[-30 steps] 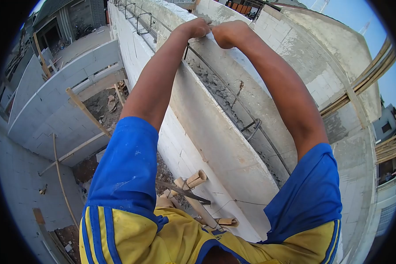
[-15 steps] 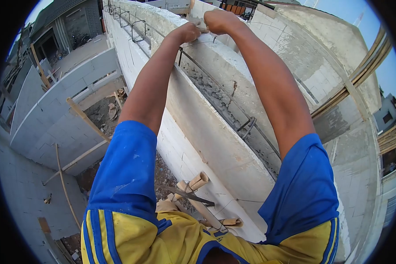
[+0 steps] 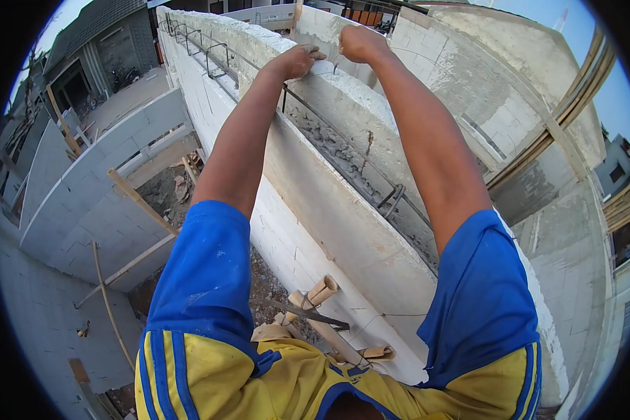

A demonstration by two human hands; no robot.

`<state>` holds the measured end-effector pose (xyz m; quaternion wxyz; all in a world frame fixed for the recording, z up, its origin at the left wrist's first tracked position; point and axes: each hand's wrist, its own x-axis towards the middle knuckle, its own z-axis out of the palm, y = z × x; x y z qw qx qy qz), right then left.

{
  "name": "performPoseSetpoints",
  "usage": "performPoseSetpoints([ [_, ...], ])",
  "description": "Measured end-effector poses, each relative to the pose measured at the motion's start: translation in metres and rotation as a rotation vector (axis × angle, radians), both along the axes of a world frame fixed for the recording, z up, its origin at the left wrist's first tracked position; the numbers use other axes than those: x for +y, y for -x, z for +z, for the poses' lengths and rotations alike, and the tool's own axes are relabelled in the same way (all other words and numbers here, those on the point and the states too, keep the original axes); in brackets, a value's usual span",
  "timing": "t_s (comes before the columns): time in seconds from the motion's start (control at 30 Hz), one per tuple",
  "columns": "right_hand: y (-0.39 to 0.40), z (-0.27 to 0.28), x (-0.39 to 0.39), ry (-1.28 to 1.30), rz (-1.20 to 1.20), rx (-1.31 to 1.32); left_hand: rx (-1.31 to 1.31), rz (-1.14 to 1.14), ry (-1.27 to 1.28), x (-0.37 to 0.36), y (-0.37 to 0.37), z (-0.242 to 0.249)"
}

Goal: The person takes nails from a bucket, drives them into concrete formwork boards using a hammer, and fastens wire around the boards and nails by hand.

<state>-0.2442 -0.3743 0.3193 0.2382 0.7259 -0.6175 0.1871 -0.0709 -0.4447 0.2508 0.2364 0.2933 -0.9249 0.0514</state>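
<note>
Both arms stretch forward over a wall-top channel. My left hand (image 3: 297, 61) is closed, thumb and fingers drawn together, at the upper edge of the far board (image 3: 357, 91); whatever it pinches is too small to make out. Just beyond and to its right, my right hand (image 3: 362, 44) forms a fist above that board, its grip hidden from me. A thin wire (image 3: 334, 68) pokes up near the board's edge between the hands. Below, steel bars (image 3: 329, 136) run along the channel over rough wet-looking mortar (image 3: 343, 157), with the near board (image 3: 343, 203) closing its other side.
Bent rebar stirrups (image 3: 213, 59) stand along the wall's far end. Bamboo props (image 3: 315, 297) jut out below the near board. Pale block walls (image 3: 112, 189) enclose a lower area with debris at left. Bamboo poles (image 3: 546, 147) lean at right.
My hands were nearly touching over the board's edge and are now apart. The right hand has moved slightly right and up in view; the left has dropped a little lower.
</note>
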Motion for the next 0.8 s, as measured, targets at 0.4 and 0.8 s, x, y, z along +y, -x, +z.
performPoseSetpoints([
  [0.4,0.032,0.043,0.083,-0.437,-0.094,0.140,0.213,-0.151,-0.280,-0.006,0.003,0.000],
  [0.8,0.034,0.099,0.546,-0.567,-0.143,-0.125,-0.260,0.361,-0.022,0.102,-0.025,0.033],
])
